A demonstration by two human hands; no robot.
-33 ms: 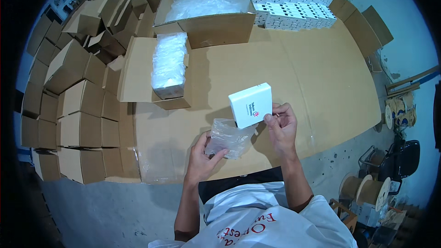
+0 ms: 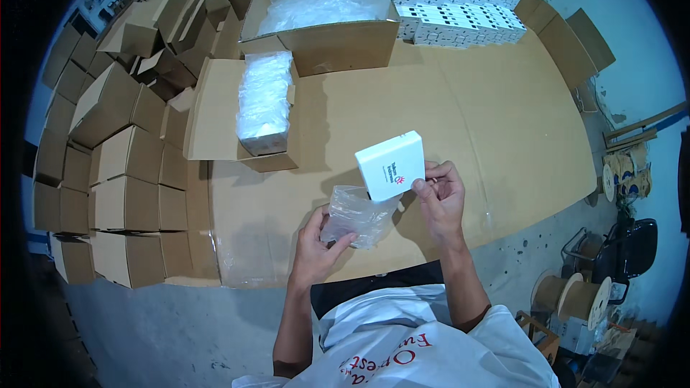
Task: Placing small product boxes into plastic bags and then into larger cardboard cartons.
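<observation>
Left hand (image 2: 313, 248) part-curled round a clear plastic bag (image 2: 356, 228), near the worktop's (image 2: 503, 115) near edge. Right hand (image 2: 440, 197) pinches a white box (image 2: 390, 165) by its right side; box has dipped slightly bagward, lower corner judged at the bag's mouth. Worktop cardboard-covered: wrapped packs (image 2: 264, 93) toward left edge, stacked white units (image 2: 460, 25) at far edge. Beyond right edge: spools (image 2: 581, 298), black chair (image 2: 636, 248).

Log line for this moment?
left hand: holds clear plastic bag | right hand: holds white box | box: tilted, near bag | ahead-left: open carton, wrapped items inside
</observation>
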